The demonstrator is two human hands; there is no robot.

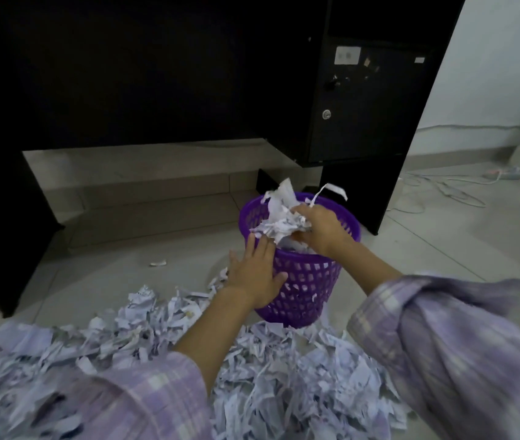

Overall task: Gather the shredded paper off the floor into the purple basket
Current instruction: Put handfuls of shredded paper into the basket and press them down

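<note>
The purple basket (307, 282), a slotted plastic bin, stands upright on the floor in the middle of the view. My right hand (322, 228) is over its mouth, closed on a clump of shredded paper (279, 217) that sticks up above the rim. My left hand (257, 274) lies flat with fingers spread against the basket's near left wall. A wide heap of shredded paper (284, 369) covers the floor in front of the basket and spreads under both of my purple plaid sleeves.
A black desk with a locked cabinet (363, 100) stands just behind the basket. One stray scrap (158, 263) lies on the tiles to the left. White cables and a power strip (461, 185) trail over the floor at the right.
</note>
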